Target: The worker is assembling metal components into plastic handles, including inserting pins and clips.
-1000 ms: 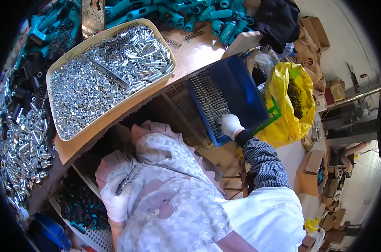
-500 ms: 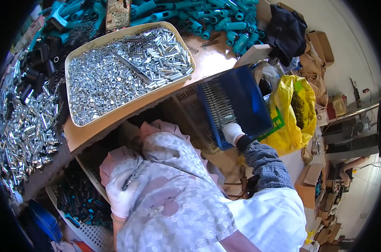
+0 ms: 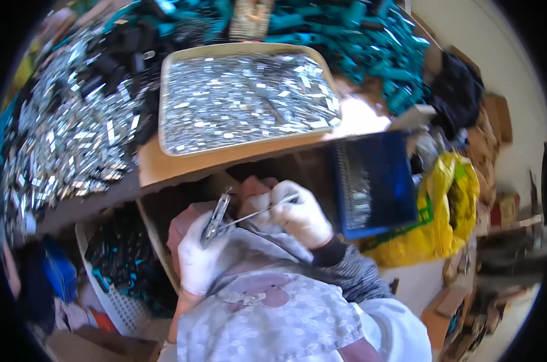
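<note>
Above my lap, my white-gloved left hand (image 3: pixel 201 256) is closed around a narrow silvery metal part (image 3: pixel 217 217), which stands up slanted from the fingers. My right hand (image 3: pixel 303 217), also in a white glove, pinches a thin metal rod (image 3: pixel 252 215). The rod's far end points left and reaches close to the metal part; blur hides whether they touch. To the right of my right hand is a blue bin (image 3: pixel 400 205) with a row of thin metal rods (image 3: pixel 359 193) along its left side.
A cream tray (image 3: pixel 163 130) of small metal pieces sits on the bench edge (image 3: pixel 150 166). Loose metal fittings (image 3: pixel 62 163) lie left, teal tubular parts (image 3: pixel 382 48) behind. A yellow bag (image 3: pixel 448 199) stands beyond the bin; a white basket (image 3: pixel 118 304) of dark parts is lower left.
My right hand has left the blue bin and come to my lap with a thin rod. My left hand has risen with its metal part more upright. The view has shifted left.
</note>
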Demonstrator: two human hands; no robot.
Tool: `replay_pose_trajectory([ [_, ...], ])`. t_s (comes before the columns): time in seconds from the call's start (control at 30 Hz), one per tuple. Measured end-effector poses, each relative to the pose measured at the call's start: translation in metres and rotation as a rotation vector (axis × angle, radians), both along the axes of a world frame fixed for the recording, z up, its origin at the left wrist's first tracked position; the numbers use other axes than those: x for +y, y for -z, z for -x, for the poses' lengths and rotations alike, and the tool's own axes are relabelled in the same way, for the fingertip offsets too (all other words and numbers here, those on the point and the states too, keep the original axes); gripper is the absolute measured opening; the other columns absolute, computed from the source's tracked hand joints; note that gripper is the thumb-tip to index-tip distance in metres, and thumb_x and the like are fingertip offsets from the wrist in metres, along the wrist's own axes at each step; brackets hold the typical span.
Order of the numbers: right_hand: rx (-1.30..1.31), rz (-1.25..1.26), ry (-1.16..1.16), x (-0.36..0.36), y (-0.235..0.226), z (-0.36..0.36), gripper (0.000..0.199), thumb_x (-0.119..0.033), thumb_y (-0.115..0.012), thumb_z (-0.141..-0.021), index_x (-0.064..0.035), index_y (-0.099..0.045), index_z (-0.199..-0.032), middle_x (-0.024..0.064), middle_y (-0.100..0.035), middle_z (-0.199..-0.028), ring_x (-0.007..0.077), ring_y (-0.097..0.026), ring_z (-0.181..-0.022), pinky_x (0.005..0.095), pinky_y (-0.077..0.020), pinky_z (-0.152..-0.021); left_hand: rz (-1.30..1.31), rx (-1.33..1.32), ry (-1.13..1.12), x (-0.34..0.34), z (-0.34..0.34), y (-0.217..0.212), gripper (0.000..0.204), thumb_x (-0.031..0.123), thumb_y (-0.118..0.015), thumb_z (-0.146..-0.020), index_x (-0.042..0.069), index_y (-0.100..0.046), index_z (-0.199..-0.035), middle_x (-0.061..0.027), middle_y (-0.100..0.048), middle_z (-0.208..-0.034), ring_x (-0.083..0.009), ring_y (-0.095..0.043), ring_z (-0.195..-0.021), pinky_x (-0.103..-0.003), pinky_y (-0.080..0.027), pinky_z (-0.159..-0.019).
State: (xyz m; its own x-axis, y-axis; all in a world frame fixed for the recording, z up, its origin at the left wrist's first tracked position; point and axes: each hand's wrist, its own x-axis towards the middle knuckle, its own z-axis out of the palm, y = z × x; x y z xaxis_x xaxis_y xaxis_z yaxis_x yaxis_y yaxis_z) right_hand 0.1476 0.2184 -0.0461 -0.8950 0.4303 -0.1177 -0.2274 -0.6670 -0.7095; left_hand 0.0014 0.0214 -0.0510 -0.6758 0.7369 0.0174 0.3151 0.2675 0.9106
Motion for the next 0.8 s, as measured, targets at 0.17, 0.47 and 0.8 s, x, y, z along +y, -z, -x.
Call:
replay_pose_trajectory([
  [0.17, -0.006, 0.033, -0.287, -0.038, 0.001, 0.047, 0.033, -0.010, -0.073, -0.091, 0.0051, -0.058, -0.117, 0.0178, -0.066, -0.121, 0.0266, -0.070, -0.107, 0.0357, -0.0573, -0.091, -0.219, -0.276, -0.300, -0.007, 0.004, -0.053, 0.046, 0.000, -0.072, -0.080, -0.002, -0.063, -0.125, -0.0077, -0.068, -0.095, -0.0119, -0.064, -0.080, -0.028, -0.053, -0.075],
  [0.47, -0.257, -0.361, -0.317, -0.039, -0.032, 0.050, 0.037, -0.009, -0.070, -0.093, 0.0098, -0.059, -0.123, 0.0155, -0.070, -0.103, 0.0256, -0.073, -0.090, 0.0340, -0.0593, -0.081, -0.189, -0.254, -0.394, -0.010, 0.013, -0.062, 0.037, -0.002, -0.066, -0.082, -0.003, -0.066, -0.119, -0.0054, -0.066, -0.090, -0.0100, -0.060, -0.077, -0.026, -0.051, -0.072],
  [0.8, -0.318, -0.455, -0.357, -0.026, -0.021, 0.049, 0.023, -0.019, -0.065, -0.095, 0.0020, -0.064, -0.104, 0.0037, -0.064, -0.085, 0.0109, -0.060, -0.072, 0.0251, -0.0490, -0.065, -0.160, 0.067, -0.190, -0.006, 0.012, -0.059, 0.043, 0.002, -0.071, -0.073, -0.003, -0.068, -0.115, -0.0112, -0.070, -0.095, -0.0165, -0.066, -0.082, -0.029, -0.053, -0.078],
])
